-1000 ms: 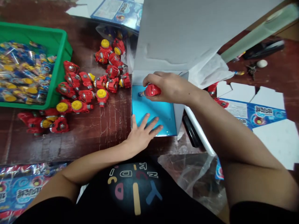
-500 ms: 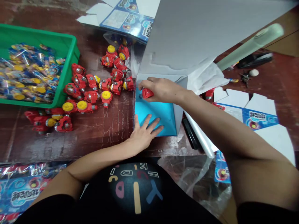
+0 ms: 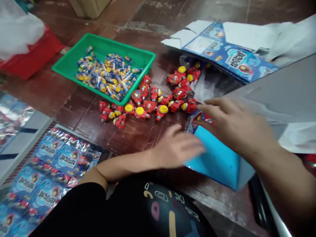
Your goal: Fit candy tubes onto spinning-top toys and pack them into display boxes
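My left hand point(image 3: 180, 146) is blurred, its fingers stretched out with nothing seen in them. It hovers over the table beside the left edge of a bright blue card panel point(image 3: 217, 158). At the panel's far end is my right hand point(image 3: 239, 126), thumb and fingers spread apart. A bit of a red toy piece point(image 3: 208, 118) shows in the gap between them; whether they touch it is unclear. A printed blue part point(image 3: 190, 124) of the card shows left of the right thumb. Several red toys with yellow caps point(image 3: 149, 106) lie left of the card.
A green tray point(image 3: 66, 70) holds many small yellow-capped tubes. Printed card sheets point(image 3: 237, 62) lie at the back right, near a large grey board point(image 3: 288, 87). Packed sheets of toys point(image 3: 46, 184) are at lower left. A red container point(image 3: 37, 64) stands far left.
The view has turned to the left. My left hand has lifted off the blue panel and moved left. My right hand's fingers have opened from around the red toy piece.
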Demonstrator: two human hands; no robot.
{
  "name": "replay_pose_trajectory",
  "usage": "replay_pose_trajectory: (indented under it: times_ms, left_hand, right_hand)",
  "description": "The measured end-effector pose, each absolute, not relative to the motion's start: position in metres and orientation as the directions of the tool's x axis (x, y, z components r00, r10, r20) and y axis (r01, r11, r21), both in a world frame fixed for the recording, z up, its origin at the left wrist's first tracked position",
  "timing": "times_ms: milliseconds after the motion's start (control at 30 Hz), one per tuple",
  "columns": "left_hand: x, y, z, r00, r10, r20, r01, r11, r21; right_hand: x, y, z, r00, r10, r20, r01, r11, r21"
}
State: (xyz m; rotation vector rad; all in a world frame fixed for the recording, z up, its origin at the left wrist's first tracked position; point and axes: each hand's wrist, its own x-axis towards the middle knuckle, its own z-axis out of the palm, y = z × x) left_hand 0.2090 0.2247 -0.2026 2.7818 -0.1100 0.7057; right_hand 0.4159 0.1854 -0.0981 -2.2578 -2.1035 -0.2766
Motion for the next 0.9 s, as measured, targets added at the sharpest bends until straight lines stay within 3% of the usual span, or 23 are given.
replay_pose_trajectory:
  times_ms: [67,100,133,233,300,400,467,567,633,700,733,833,900]
  left_hand:
    - [0.181,0.296,-0.175,0.814,0.344,0.468,0.223,-0.929,0.294]
    - [0.165,0.337,-0.163,0.695,0.597,0.400,0.509,-0.802,0.312]
    - [0.150,0.379,-0.154,0.571,0.728,0.380,0.658,-0.682,0.318]
    - [0.121,0.488,-0.146,0.342,0.901,0.269,0.842,-0.420,0.338]
    - [0.115,0.533,-0.153,0.310,0.935,0.171,0.861,-0.352,0.367]
    - [0.115,0.563,-0.161,0.366,0.930,0.040,0.837,-0.347,0.423]
    - [0.112,0.566,-0.158,0.424,0.906,0.009,0.793,-0.376,0.480]
    - [0.101,0.542,-0.144,0.524,0.851,0.035,0.682,-0.444,0.582]
    - [0.094,0.502,-0.137,0.566,0.822,0.067,0.540,-0.430,0.723]
    - [0.094,0.445,-0.136,0.559,0.828,0.044,0.258,-0.224,0.940]
    - [0.097,0.415,-0.138,0.572,0.820,-0.022,0.142,-0.072,0.987]
    - [0.108,0.341,-0.150,0.685,0.689,-0.236,-0.012,0.335,0.942]
    - [0.114,0.318,-0.158,0.745,0.600,-0.290,-0.015,0.451,0.892]
  right_hand:
    - [0.395,0.207,-0.111,-0.128,0.979,0.156,0.990,0.118,0.072]
    - [0.384,0.222,-0.122,-0.218,0.969,0.118,0.975,0.213,0.059]
    - [0.373,0.239,-0.134,-0.279,0.958,0.067,0.960,0.276,0.050]
    - [0.350,0.290,-0.171,-0.267,0.959,-0.096,0.960,0.273,0.056]
    - [0.344,0.316,-0.188,-0.215,0.964,-0.158,0.971,0.227,0.068]
    - [0.348,0.329,-0.192,-0.230,0.957,-0.175,0.967,0.245,0.071]
    - [0.356,0.319,-0.184,-0.259,0.954,-0.150,0.965,0.264,0.009]
    - [0.370,0.282,-0.162,-0.194,0.981,0.021,0.936,0.192,-0.294]
    - [0.373,0.252,-0.148,-0.111,0.977,0.184,0.839,0.192,-0.510]
    - [0.369,0.226,-0.140,-0.059,0.944,0.326,0.749,0.257,-0.610]
    - [0.365,0.216,-0.138,-0.048,0.924,0.379,0.723,0.294,-0.625]
    - [0.352,0.196,-0.139,-0.025,0.904,0.426,0.687,0.325,-0.650]
    - [0.348,0.188,-0.139,-0.012,0.923,0.385,0.688,0.287,-0.667]
